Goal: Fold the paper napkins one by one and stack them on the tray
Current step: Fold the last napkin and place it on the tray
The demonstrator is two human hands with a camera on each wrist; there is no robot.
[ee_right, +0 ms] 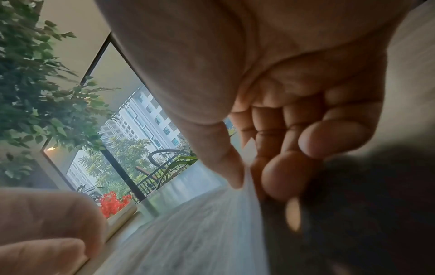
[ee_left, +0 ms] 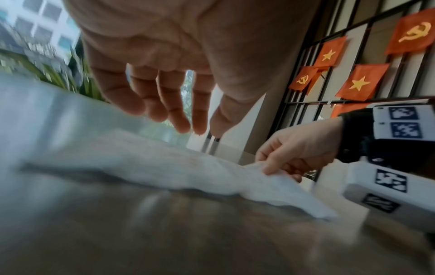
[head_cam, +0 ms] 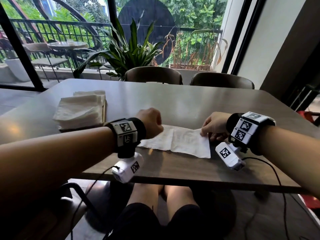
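The grey-brown worktop (head_cam: 190, 104) carries a stack of white napkins on a flat tray (head_cam: 104, 111) at left. The thin white paper napkin (head_cam: 174, 142) lies open near the front edge. The right hand (head_cam: 213, 126) pinches its far right corner between thumb and fingers; the left hand (head_cam: 150, 122) hangs above the other end, fingers loosely apart in the wrist view. Unanchored, the sheet could skid or crease crooked, perhaps tear.

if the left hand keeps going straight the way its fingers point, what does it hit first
Most likely the unfolded napkin lying on the table: the left hand hovers with fingers aimed down at it. The gap looks small, but blur makes depth uncertain.
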